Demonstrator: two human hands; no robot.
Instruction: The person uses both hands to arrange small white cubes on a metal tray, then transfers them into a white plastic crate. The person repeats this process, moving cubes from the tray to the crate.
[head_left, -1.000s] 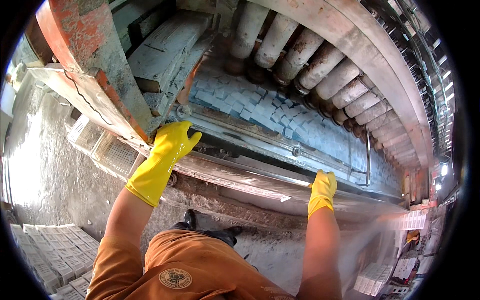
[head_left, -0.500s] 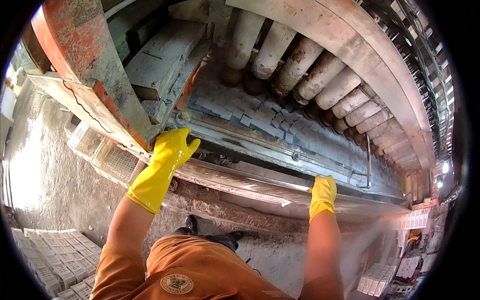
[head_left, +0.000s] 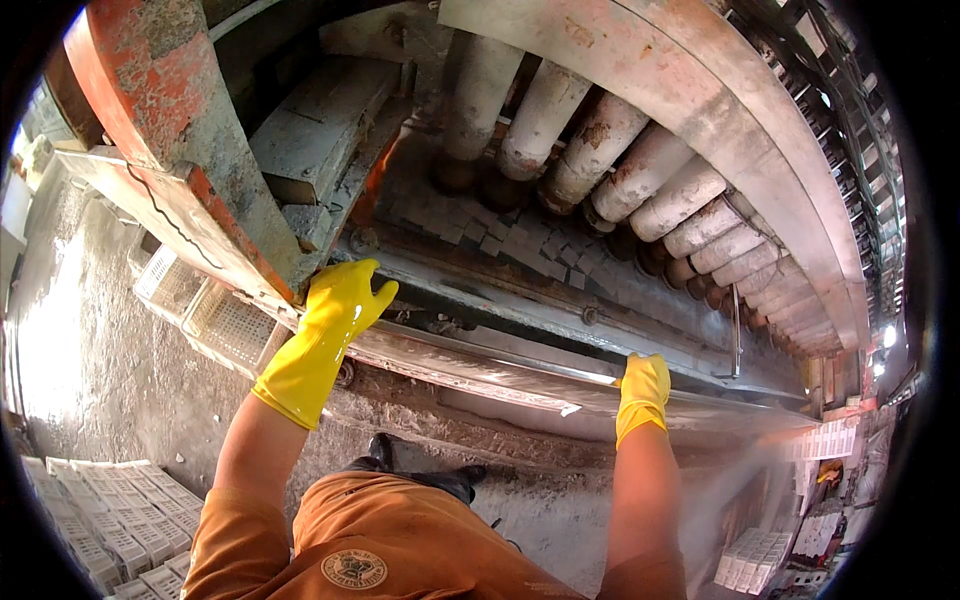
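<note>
My left hand [head_left: 345, 305], in a wet yellow rubber glove, rests at the machine's front edge beside an orange-painted frame post [head_left: 200, 130]. Its thumb stands away from the fingers, and I see nothing held. Farther right, my right hand [head_left: 645, 388], gloved alike, has its fingers curled over the long metal edge [head_left: 540, 368] of the machine's front. Behind that edge, a bed of small square pieces [head_left: 545, 247], like stone or tile, lies flat under a row of thick cylindrical heads [head_left: 545, 120].
A curved metal beam [head_left: 690, 75] spans above the cylinders. An upright metal rod [head_left: 737, 335] stands at the bed's right. Plastic baskets [head_left: 230, 325] sit beyond my left arm, with stacked crates [head_left: 115, 510] at lower left and more crates [head_left: 752, 560] at lower right. Mist hangs near my right forearm.
The row of cylinders and the beam have shifted slightly. The bed of square pieces looks darker than before. Both my hands stay almost in place.
</note>
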